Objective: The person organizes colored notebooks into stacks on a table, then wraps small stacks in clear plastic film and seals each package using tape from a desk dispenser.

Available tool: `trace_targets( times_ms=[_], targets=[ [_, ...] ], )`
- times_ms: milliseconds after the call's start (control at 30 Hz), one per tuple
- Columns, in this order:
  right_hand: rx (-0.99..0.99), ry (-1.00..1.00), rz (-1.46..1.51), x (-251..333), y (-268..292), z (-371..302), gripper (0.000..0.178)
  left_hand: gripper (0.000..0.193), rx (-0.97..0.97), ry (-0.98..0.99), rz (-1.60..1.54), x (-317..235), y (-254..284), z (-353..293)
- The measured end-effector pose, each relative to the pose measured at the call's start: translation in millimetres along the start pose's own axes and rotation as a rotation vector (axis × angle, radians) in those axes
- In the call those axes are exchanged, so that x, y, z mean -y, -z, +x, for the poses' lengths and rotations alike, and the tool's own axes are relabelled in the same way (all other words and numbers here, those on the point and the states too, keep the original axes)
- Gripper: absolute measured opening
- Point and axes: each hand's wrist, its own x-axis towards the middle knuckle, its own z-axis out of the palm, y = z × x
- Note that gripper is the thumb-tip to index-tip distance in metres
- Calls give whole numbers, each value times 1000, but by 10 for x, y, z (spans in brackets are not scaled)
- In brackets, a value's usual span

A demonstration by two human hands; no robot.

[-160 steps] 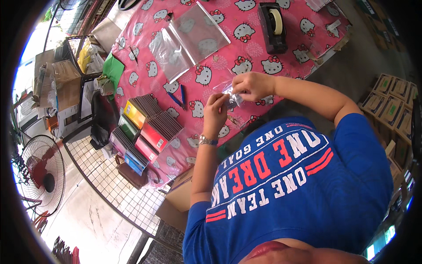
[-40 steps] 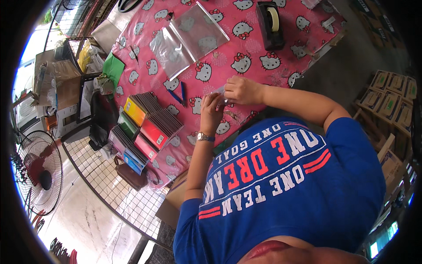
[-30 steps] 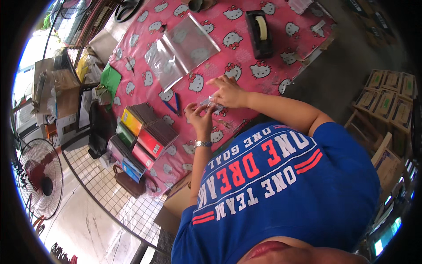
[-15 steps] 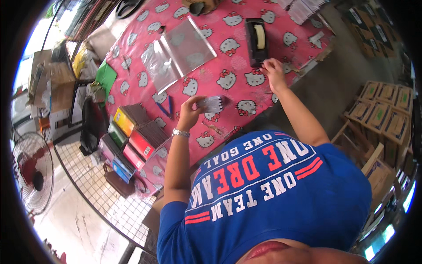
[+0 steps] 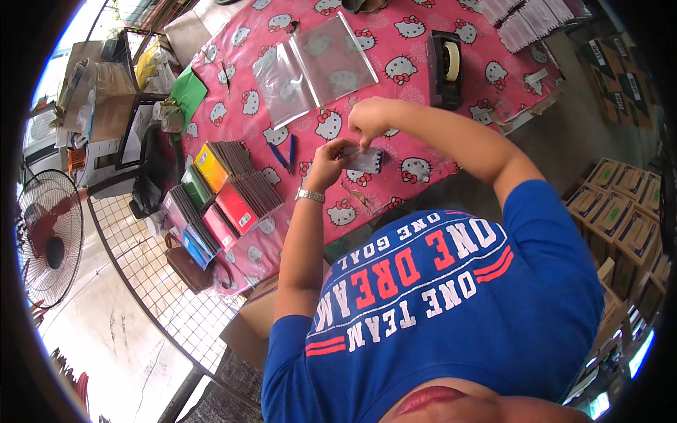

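My left hand (image 5: pixel 330 163), with a metal watch at its wrist, grips the left end of a small, pale spiral-bound pad (image 5: pixel 365 161). Black binding loops run along the pad's right edge. Over it reaches my right hand (image 5: pixel 371 118), fingers closed and pointing down at the pad's upper side; whatever they pinch is too small to make out. A black tape dispenser (image 5: pixel 436 74) with a pale roll stands beyond my right forearm. Blue-handled pliers (image 5: pixel 283 154) lie left of my left hand. Farther off is a clear plastic sleeve (image 5: pixel 338 60), spread flat on the table.
The pink patterned tablecloth (image 5: pixel 402 134) covers the table. Spiral notebooks (image 5: pixel 236 204) are stacked at the left, near a brown pouch (image 5: pixel 187 266). More pads (image 5: pixel 532 25) lie at the far right corner. Cartons (image 5: pixel 613 197) stand right of the table; a fan (image 5: pixel 53 236) is at far left.
My right hand has moved left from the tape dispenser to the pad in my left hand. The whole view has shifted slightly.
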Motion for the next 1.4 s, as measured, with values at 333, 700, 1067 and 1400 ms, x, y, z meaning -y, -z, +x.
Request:
trace_targets(
  times_ms=[333, 700, 1067, 1400],
  targets=[
    [-258, -123, 1013, -807, -1478, 17, 61, 45, -271, -358, 463, 26, -318, -168],
    [-1336, -71, 963, -457, -1187, -1787, 66, 46, -109, -35, -490, -965, -1294, 61],
    [-2074, -1144, 1023, -3468, -1120, -3335, 70, 32, -94, 40, -62, -617, -1218, 173],
    [-1300, -1949, 942, -3729, -767, -3148, 97, 28, -267, 147, -119, -149, -958, -276]
  ],
)
